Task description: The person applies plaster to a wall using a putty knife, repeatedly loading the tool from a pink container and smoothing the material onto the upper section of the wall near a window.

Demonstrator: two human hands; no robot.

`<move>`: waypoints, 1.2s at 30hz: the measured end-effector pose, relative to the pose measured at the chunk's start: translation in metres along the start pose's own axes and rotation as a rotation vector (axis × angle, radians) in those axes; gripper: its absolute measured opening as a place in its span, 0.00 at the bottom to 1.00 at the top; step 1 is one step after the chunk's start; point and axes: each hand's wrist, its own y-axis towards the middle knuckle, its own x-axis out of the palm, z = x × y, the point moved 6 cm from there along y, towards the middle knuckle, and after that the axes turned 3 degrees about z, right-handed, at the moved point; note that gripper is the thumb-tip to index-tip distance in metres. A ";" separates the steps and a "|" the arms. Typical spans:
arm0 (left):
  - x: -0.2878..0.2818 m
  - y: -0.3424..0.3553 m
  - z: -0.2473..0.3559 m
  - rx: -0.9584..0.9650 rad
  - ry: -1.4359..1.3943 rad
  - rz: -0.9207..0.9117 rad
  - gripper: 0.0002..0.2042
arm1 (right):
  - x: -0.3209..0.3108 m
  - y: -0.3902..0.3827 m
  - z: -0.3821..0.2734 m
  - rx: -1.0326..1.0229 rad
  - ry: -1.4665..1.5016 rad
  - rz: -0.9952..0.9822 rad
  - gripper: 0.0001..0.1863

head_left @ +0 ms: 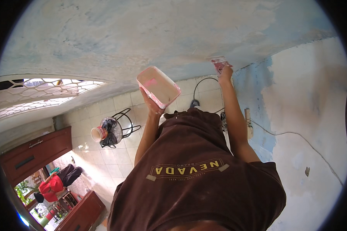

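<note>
Evidently, the left hand (152,102) is wrapped around the near left side of an open rectangular tub (159,87), while the right hand (226,73) is closed on a flat scraper (218,62) farther right, its blade at the far wall (142,34). The tub looks light and slightly flexible, probably thin plastic; its pink-smeared rim may be slippery, so a grip low on the side, supporting the bottom, seems best. The scraper seems light too, with a fairly stiff blade, best held at its near end, away from the white paste. Counted, there are one tub and one scraper; to the left, one stool (121,129), one small bucket (98,134), one black bag (110,133) and, farther left, one other person (52,188) in red.
</note>
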 end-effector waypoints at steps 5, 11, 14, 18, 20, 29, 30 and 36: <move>0.020 0.002 -0.004 -0.074 -0.025 -0.019 0.40 | -0.015 0.089 0.066 0.182 0.001 -0.139 0.15; -0.009 0.010 -0.008 -0.007 -0.026 0.000 0.40 | 0.069 0.010 0.018 0.093 0.023 -0.320 0.12; -0.012 0.019 -0.015 0.014 -0.004 0.019 0.40 | 0.095 -0.033 -0.039 0.097 0.169 -0.299 0.10; -0.002 0.025 -0.024 -0.010 0.025 0.045 0.40 | 0.095 -0.089 -0.110 0.025 0.291 -0.401 0.09; 0.004 0.025 -0.028 -0.045 -0.022 0.001 0.40 | 0.081 -0.099 -0.123 -0.013 0.336 -0.434 0.08; 0.034 0.018 -0.024 0.147 0.001 -0.027 0.39 | 0.036 -0.002 0.025 0.234 0.075 -0.316 0.10; 0.033 0.016 -0.022 0.174 -0.002 0.001 0.39 | 0.042 0.002 0.038 0.263 0.061 -0.318 0.10; 0.017 0.008 -0.021 0.214 0.006 0.033 0.43 | 0.095 -0.003 -0.025 0.232 0.271 -0.397 0.08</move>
